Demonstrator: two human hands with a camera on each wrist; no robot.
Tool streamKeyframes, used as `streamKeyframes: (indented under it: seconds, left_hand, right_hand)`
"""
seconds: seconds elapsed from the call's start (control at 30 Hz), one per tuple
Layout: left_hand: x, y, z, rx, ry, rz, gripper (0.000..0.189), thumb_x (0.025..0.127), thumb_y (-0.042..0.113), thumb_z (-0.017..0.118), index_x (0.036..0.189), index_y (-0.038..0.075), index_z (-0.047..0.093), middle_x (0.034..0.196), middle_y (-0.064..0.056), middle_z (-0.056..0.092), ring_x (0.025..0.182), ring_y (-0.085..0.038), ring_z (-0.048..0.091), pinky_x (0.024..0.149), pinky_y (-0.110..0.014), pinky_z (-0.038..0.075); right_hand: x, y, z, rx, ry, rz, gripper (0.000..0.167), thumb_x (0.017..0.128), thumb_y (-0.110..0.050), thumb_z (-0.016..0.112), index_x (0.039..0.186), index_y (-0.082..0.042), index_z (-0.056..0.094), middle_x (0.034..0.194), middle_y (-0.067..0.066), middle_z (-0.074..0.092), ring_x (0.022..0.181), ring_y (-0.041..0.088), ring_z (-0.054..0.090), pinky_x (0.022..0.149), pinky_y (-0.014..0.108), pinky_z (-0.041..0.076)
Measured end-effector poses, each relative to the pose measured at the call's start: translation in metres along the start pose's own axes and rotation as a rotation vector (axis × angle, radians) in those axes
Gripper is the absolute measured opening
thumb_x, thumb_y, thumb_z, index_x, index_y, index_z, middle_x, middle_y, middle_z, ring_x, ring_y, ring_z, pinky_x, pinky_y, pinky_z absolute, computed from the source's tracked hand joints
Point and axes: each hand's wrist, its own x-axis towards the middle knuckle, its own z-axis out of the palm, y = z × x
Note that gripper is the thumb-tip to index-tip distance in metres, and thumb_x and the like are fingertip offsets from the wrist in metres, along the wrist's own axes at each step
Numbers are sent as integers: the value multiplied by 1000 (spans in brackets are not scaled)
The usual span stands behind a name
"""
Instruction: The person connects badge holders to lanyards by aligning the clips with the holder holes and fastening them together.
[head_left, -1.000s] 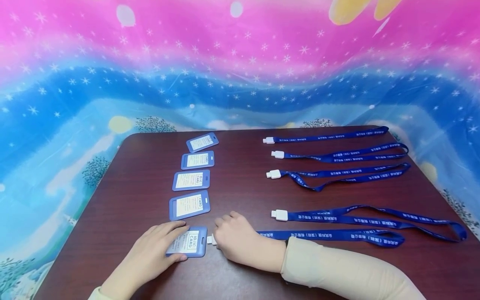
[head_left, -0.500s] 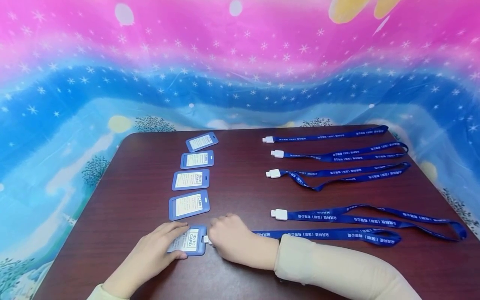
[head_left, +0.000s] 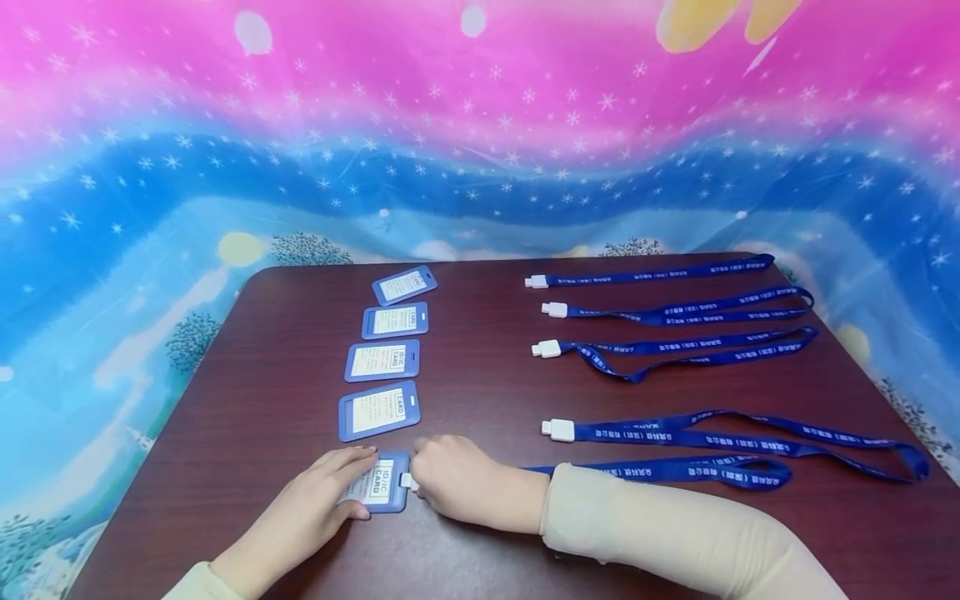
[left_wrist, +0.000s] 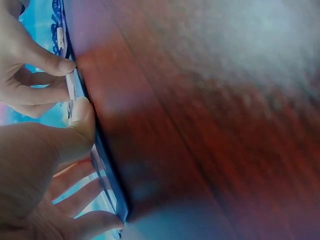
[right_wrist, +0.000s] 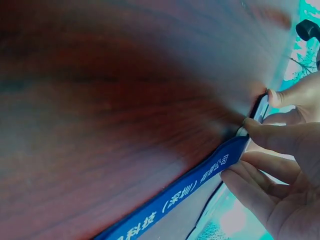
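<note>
In the head view, my left hand point(head_left: 311, 493) grips a blue ID card holder point(head_left: 394, 492) by its long edges, thumb on the near side and fingers on the far side. The holder lies at the table's front, slotted end to the right. My right hand point(head_left: 468, 483) pinches the white plastic clip point(head_left: 407, 481) of a blue lanyard, its tip over the holder's slot. Most of the clip is hidden by the fingers. Printed lanyard strap point(right_wrist: 175, 195) runs away from the right hand in the right wrist view. The left wrist view shows the left thumb point(left_wrist: 82, 117) against the holder's edge.
Several more card holders point(head_left: 381, 360) lie in a column behind the left hand. To the right, several blue lanyards with white clips point(head_left: 558, 430) lie in rows on the dark wooden table point(head_left: 480, 383). A printed cloth point(head_left: 480, 150) hangs behind.
My right hand has drawn the lanyard leftward, bringing the clip from a small gap beside the holder to its slot. The left hand stays nearly in place on the holder.
</note>
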Motion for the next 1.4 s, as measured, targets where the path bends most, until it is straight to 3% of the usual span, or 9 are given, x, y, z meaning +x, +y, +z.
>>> streamKeyframes:
  seconds: [0.43,0.63,0.9,1.13,1.4]
  left_hand:
    - [5,3,-1,3,-9,-4,57,74,18,87,125,1,66,129,-8,62,119,-25,58,92,-42,53]
    - [6,8,-4,96,-41,-44,56,73,20,88,122,7,64,128,-2,60,118,-21,58,85,-41,55]
    - [5,11,-8,196,-39,-16,60,73,26,87,126,10,64,129,-1,61,116,-22,60,93,-44,51]
    - [13,17,-19,242,22,-15,52,79,30,83,126,12,66,126,-1,64,116,-21,60,94,-45,51]
    - [25,22,-32,264,120,-35,37,87,31,76,119,13,70,122,-4,67,113,-26,63,94,-49,50]
  right_hand:
    - [3,0,1,23,-23,24,15,83,-28,80,85,-14,76,79,-3,60,66,8,59,57,21,52]
    - [2,-3,-3,-59,-29,20,16,82,-32,81,86,-18,75,82,-4,61,76,9,61,59,23,52]
    - [-1,-3,-3,-130,1,-6,22,82,-40,80,91,-20,75,84,-6,62,78,8,60,60,21,51]
    - [-7,2,-12,-172,45,10,32,87,-52,70,94,-21,74,83,-8,63,75,8,60,63,23,49]
    - [-16,14,-27,-128,166,68,31,92,-49,66,96,-19,75,85,-5,67,78,10,63,67,24,51]
